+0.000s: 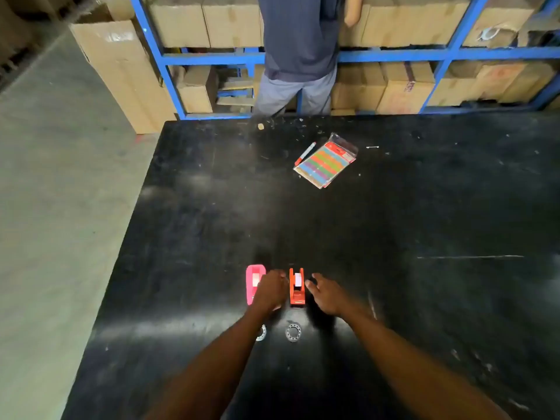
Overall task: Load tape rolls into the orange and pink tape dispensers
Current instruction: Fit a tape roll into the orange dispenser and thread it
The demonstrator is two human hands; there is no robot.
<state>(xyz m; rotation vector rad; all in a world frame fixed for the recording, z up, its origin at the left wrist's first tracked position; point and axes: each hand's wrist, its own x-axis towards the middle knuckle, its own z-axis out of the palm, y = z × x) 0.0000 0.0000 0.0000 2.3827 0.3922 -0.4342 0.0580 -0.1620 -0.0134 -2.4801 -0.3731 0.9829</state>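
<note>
Two small clear tape rolls lie on the scuffed black tabletop (394, 222) nearest the camera, one roll (293, 332) in the open and the other roll (261, 332) half hidden under the left forearm. Just beyond, the left hand (270, 291), fingers curled, covers part of the pink plastic tape dispenser (254, 283); whether it grips anything cannot be told. The right hand (325, 292) hovers loosely open and empty beside the orange plastic tape dispenser (296, 287), which appears to hold a pale roll. The light dispensers could likely tip or skid if nudged. Farther off lie a packet of coloured strips (325, 160) and a red pen (305, 153), clear of the work; a standing person (300, 50) faces blue shelving (394, 54) stacked with cardboard boxes.
</note>
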